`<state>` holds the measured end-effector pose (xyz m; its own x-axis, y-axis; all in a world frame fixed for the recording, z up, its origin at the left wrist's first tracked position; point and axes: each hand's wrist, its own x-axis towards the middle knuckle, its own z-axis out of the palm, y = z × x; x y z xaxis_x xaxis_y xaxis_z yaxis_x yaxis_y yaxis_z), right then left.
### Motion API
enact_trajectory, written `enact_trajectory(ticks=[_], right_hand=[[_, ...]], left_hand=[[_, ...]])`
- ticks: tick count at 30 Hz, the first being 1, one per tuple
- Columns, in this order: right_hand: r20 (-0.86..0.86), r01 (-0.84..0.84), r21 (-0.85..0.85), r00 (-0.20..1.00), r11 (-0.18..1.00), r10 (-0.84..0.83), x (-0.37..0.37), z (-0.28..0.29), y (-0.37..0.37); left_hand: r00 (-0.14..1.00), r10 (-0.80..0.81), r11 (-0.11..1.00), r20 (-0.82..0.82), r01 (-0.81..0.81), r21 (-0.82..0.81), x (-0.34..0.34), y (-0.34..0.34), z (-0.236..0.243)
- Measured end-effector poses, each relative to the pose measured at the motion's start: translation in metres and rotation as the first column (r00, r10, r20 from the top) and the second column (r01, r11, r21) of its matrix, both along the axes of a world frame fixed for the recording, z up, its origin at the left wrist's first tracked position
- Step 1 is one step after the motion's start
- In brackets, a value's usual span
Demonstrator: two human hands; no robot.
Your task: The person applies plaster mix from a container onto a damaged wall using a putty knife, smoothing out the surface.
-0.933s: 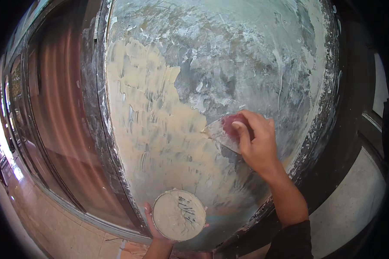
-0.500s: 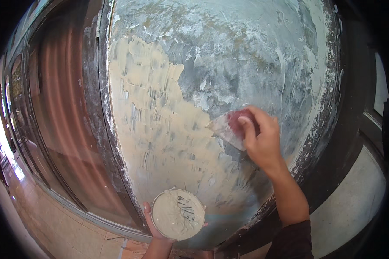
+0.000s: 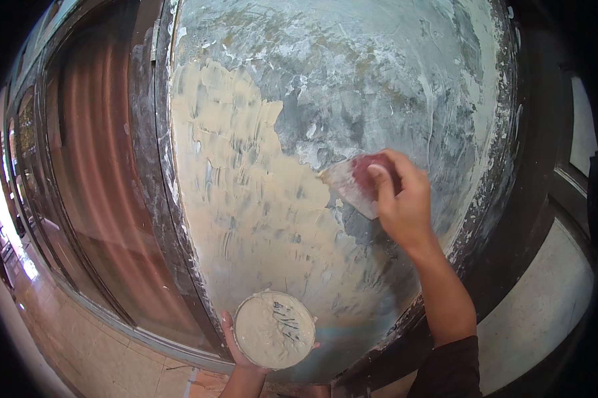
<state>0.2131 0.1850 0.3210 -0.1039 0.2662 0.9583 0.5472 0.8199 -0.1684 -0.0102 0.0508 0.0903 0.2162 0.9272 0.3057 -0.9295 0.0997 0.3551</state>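
Possibly the tub (image 3: 274, 368), cradled in the left hand's (image 3: 240, 358) curled grip, could tip if support slackens; above-right of it, the right hand's (image 3: 405, 202) pinched grip on the scraper (image 3: 346, 179) might gouge if over-tilted. Left of the tub: glass door (image 3: 96, 199); above, half-coated wall (image 3: 378, 113); right, dark-framed panels (image 3: 544, 318).

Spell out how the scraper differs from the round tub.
The scraper is flat-bladed and partly red; the tub is round and holds beige paste. The right hand holds the scraper up at the wall, while the left hand holds the tub lower. Both are hand-held.
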Motion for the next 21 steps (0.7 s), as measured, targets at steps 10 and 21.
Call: enact_trajectory(ticks=[10,21], right_hand=[[0.212,0.095,0.112,0.97,0.989,-0.117,0.002,-0.038,-0.01],[0.161,0.05,-0.017,0.986,0.999,-0.046,0.005,-0.045,-0.013]], left_hand=[[1.0,0.014,1.0,-0.028,-0.013,0.01,-0.007,-0.008,0.0],[0.998,-0.042,0.999,0.054,0.041,0.008,-0.004,-0.013,-0.004]])
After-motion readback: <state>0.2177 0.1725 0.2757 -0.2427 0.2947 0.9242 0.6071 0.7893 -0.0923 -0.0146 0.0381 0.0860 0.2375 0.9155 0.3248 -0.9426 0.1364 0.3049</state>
